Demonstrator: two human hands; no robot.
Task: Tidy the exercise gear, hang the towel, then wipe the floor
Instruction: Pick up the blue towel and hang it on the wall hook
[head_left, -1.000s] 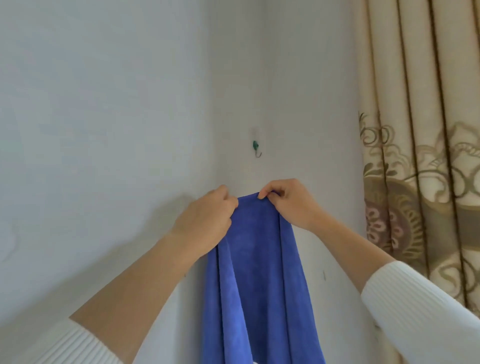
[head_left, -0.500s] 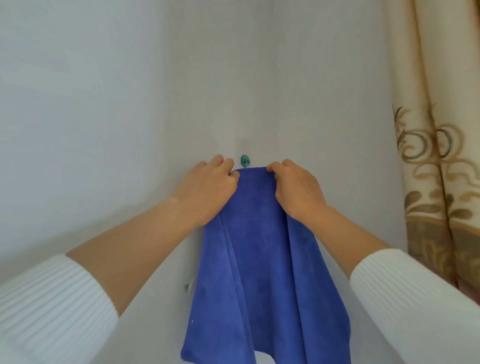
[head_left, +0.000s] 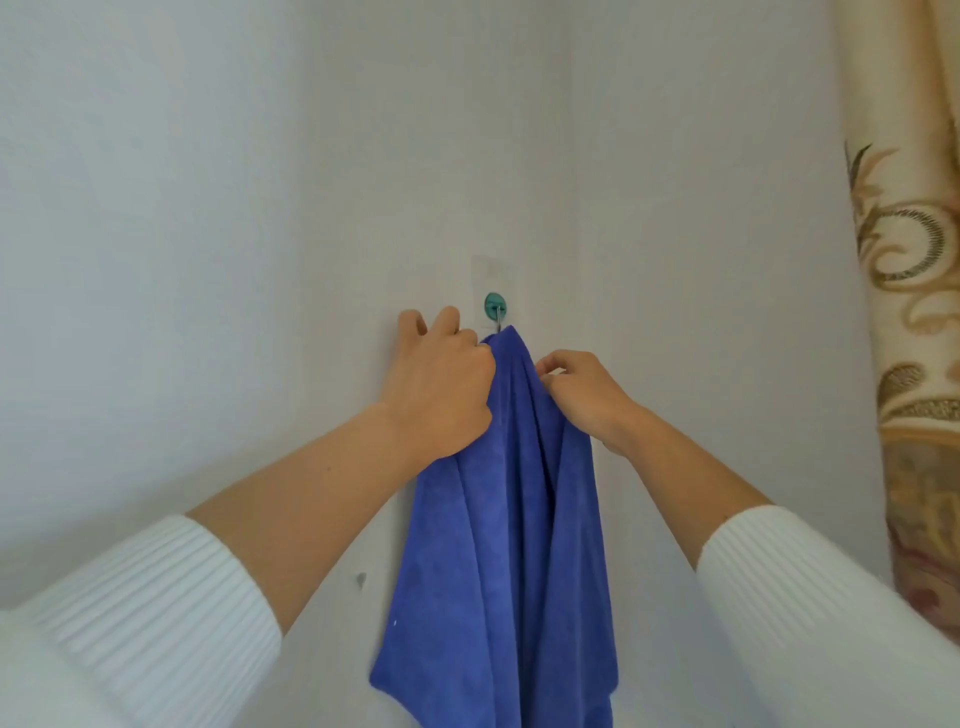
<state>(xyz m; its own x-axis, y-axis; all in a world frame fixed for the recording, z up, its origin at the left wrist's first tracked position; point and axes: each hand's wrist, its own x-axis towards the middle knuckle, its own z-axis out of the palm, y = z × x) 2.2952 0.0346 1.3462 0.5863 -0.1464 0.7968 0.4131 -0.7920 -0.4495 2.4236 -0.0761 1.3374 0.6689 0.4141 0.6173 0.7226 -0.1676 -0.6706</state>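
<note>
The blue towel (head_left: 509, 493) hangs down the middle of the frame, its bunched top peaked right under the green hook (head_left: 494, 305) on the white wall (head_left: 208, 208). I hold it high and gathered so that the hook can catch a thick fold rather than one thin edge. My left hand (head_left: 441, 384), just left of the peak, pinches the left fold between thumb and curled fingers. Two of its fingers stretch up against the wall, a brace, I judge, to steady the hand beside the hook. My right hand (head_left: 584, 395), just right of the peak, pinches the right fold with curled fingertips, so the cloth drapes evenly on both sides. Whether the hook already bears the weight I cannot tell — the cloth hides its tip. A patterned curtain (head_left: 914, 364) hangs at the right edge, well apart.
</note>
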